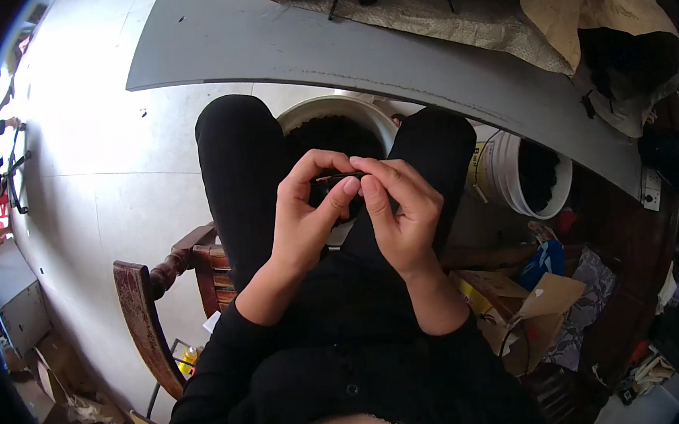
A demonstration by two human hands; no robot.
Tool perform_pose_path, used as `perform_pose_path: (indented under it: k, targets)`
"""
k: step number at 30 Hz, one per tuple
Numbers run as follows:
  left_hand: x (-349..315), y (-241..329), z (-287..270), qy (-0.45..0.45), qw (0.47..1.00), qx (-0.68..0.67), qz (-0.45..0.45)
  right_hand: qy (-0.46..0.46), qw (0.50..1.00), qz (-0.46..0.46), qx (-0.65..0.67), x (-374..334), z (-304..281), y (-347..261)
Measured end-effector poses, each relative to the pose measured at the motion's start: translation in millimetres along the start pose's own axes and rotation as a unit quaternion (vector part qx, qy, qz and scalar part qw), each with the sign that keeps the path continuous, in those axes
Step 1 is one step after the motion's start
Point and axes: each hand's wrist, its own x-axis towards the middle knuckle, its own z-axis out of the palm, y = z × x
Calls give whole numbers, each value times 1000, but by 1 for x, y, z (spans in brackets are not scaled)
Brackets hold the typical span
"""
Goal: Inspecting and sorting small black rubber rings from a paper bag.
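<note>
A thin dark strip (342, 177) is pinched at both ends, above the lap, between the fingertips of the left hand (307, 215) and the right hand (400, 211), both grasping it. The step looks like working or straightening it; the next move calls for a steady fingertip grip. Two buckets show: one (299, 117) just beyond the knees, one (506, 173) to the right, under the grey table (259, 33).

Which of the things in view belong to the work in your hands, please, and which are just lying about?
In hand:
left hand
right hand
small dark thin part pinched between both

Lying about:
white plastic bucket
wooden chair arm
torn brown cardboard
</note>
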Motion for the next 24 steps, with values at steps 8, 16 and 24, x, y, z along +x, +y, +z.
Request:
perform_pose_path:
  k: [8, 16, 24]
  targets:
    - [-5, -10, -3, -10, 997, -75, 26, 29, 987, -107, -119, -10, 8, -4]
    - [13, -8, -9, -42, 978, -200, -42, -66, 983, -112, -128, 27, -10, -6]
    - [6, -9, -28, -81, 942, -322, -54, 42, 862, -63, -500, 194, -52, 57]
